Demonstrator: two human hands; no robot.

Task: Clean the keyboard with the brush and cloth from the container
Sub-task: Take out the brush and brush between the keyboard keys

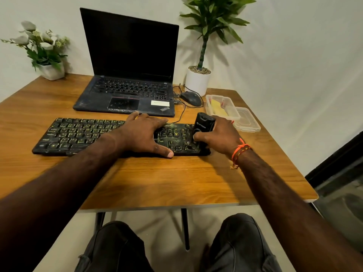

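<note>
**Brush on the right end of the keyboard, left hand flat across the keys**

Right hand (220, 136) curled round a black brush tool (204, 124), thumb on its near side, fingers wrapped behind. Tool stands upright on the right end of the keyboard (78, 134); its bristles are hidden under the body. Orange thread band (240, 151) on that wrist.

Left hand (145, 134) lies flat on the keys with fingers spread and straight, thumb at the near edge, fingertips reaching over the far edge. It covers the middle-right block of keys.

Keyboard is black, lettering yellow-green, lying crosswise on a wooden table (157, 183). Its cable runs back toward the laptop (127, 75), which stands open with a dark screen just behind the keyboard.

Right of the laptop: a dark mouse (191, 98), then a clear plastic container (222, 107) with a yellow cloth (217, 108) inside. The container's lid (247, 120) lies beside it, near the right hand.

Back corners: white pot with a green plant (198, 79) on the right, white flowers (44, 50) in a pot on the left. Person's knees show below the table edge
</note>
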